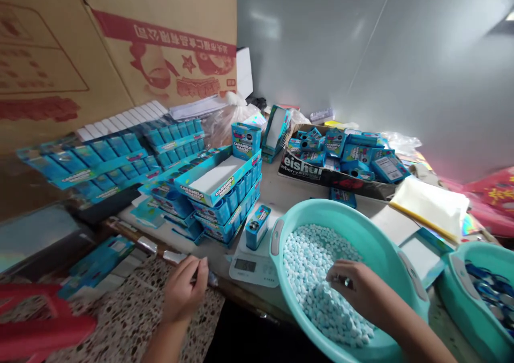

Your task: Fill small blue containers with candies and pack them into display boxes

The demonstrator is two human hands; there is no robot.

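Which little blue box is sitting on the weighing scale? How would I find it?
Find the big teal basin full of pale blue candies. Just left of it sits a white scale. The little blue box stands alone on top, lid open, apart from the stacked display trays behind.

I find open bench (pixel 293 191) only in a narrow lane behind the round teal plastic basin (pixel 363 221). Stacked blue cardboard display trays (pixel 225 191) wall its left; the shallow brown carton of loose blue boxes (pixel 341 157) closes the rear.
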